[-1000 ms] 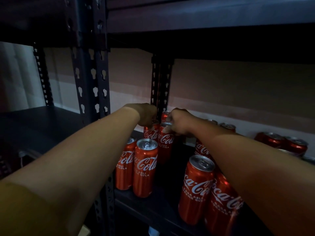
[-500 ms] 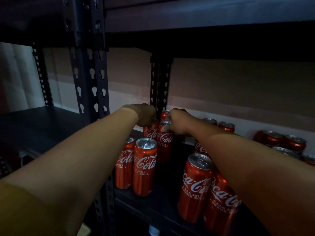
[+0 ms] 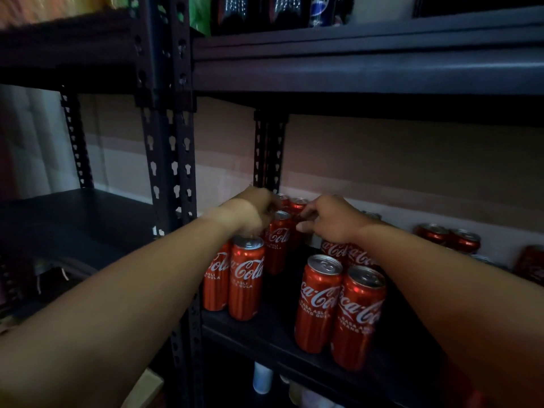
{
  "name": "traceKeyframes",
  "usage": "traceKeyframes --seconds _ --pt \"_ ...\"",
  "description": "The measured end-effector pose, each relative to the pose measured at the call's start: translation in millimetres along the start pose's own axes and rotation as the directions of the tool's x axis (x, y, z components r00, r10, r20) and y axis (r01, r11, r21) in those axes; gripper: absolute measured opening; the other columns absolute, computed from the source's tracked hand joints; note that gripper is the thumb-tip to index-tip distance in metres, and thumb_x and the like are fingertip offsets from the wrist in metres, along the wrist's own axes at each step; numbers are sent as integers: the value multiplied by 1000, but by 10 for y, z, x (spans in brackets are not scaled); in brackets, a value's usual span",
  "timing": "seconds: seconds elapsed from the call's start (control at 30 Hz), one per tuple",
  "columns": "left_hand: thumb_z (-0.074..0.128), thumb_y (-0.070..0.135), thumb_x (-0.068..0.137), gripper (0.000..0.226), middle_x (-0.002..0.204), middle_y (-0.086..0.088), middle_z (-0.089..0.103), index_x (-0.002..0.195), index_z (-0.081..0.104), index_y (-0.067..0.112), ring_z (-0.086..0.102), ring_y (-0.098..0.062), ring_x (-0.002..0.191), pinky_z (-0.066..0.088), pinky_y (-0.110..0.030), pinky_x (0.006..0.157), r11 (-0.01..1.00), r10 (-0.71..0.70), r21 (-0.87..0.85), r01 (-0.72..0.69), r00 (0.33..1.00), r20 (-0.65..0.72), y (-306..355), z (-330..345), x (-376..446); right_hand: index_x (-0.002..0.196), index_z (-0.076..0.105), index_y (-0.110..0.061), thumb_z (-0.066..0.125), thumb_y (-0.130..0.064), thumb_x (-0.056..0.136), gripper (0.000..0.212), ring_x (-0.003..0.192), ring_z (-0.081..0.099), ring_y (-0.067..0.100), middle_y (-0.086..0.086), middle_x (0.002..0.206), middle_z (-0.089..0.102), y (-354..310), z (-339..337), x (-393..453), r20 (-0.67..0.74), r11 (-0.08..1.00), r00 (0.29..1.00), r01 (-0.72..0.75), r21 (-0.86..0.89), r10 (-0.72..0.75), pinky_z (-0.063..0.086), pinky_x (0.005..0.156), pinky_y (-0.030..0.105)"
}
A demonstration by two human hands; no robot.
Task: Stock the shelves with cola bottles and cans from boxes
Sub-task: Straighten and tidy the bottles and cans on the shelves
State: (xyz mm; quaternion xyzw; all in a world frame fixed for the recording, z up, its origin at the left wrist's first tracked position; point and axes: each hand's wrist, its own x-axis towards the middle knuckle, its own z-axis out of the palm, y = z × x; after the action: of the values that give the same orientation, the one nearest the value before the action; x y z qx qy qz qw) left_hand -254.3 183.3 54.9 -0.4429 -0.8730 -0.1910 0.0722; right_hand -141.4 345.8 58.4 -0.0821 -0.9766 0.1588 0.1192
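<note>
Red cola cans stand in rows on the dark shelf (image 3: pixel 273 331). My left hand (image 3: pixel 253 214) is curled over the top of a back-left can that it mostly hides. My right hand (image 3: pixel 331 220) pinches the rim of a back-row can (image 3: pixel 297 205) with its fingertips. One upright can (image 3: pixel 278 242) stands between the two hands. Nearer me stand a left pair of cans (image 3: pixel 245 278) and a right pair of cans (image 3: pixel 338 307).
More cans (image 3: pixel 449 237) line the back wall to the right. A perforated metal post (image 3: pixel 170 160) rises at the shelf's left front corner, with another dark shelf (image 3: pixel 73 219) beyond it. Dark bottles (image 3: pixel 319 10) stand on the shelf above. Pale items (image 3: pixel 262 378) sit below.
The view has tilted up, showing the upper shelf. My right hand has come off the top of the middle can and shifted right toward the back can. My left hand has barely moved.
</note>
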Motion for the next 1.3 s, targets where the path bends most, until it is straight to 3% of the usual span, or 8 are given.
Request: traceKeyframes --seconds 0.2,0.4,0.47,0.57,0.73,0.9,1.07,1.3 --pt "61 42 101 28 117 4 73 120 73 25 66 -13 108 52 -33 98 968 205 -163 -191 976 78 429 72 -286 90 75 -23 67 -39 96 19 92 63 12 -6 99 70 85 -182 -495 21 995 995 -98 17 97 52 89 32" --pt "72 66 84 61 124 13 71 131 68 28 65 -3 114 52 -37 106 928 293 -306 -211 921 256 602 153 -467 106 77 -28 70 -54 89 32 99 67 14 -7 105 73 77 -357 -910 89 989 985 -149 0 148 55 94 39" --pt "80 64 76 74 133 11 67 138 63 26 63 -5 118 50 -36 108 939 288 -268 -215 918 273 625 178 -496 117 70 -23 79 -56 79 51 102 66 14 -5 114 70 49 -392 -1057 199 980 963 -194 48 181 61 86 39" --pt "87 55 73 82 141 7 63 143 58 22 60 -9 124 48 -36 111 953 270 -216 -212 919 287 649 178 -518 133 60 -13 94 -36 65 80 104 66 17 1 123 65 18 -355 -1215 226 972 950 -231 43 216 63 65 27" --pt "87 45 77 66 130 11 69 135 65 23 64 -6 113 52 -38 106 954 265 -219 -206 921 286 640 168 -539 127 65 -14 96 -40 61 78 103 65 16 0 120 68 66 -283 -1269 97 982 978 -180 -60 185 56 71 22" --pt "87 42 79 69 135 8 67 139 62 21 62 -9 121 49 -39 110 956 263 -202 -212 925 275 639 193 -510 125 68 -14 93 -41 65 70 109 64 16 -1 121 69 57 -260 -1282 72 984 983 -165 -72 170 53 89 29" --pt "85 46 79 74 143 8 61 144 58 22 57 -10 130 45 -40 114 957 265 -192 -218 926 270 603 210 -488 130 64 -14 92 -41 66 75 113 63 17 0 127 67 57 -243 -1293 61 983 982 -175 -53 178 49 84 25" --pt "84 47 80 69 137 12 65 141 61 25 60 -7 124 48 -42 111 953 272 -213 -215 918 287 583 207 -475 131 64 -15 90 -46 67 76 117 61 19 2 130 66 43 -220 -1327 52 983 983 -176 -54 179 50 88 28"
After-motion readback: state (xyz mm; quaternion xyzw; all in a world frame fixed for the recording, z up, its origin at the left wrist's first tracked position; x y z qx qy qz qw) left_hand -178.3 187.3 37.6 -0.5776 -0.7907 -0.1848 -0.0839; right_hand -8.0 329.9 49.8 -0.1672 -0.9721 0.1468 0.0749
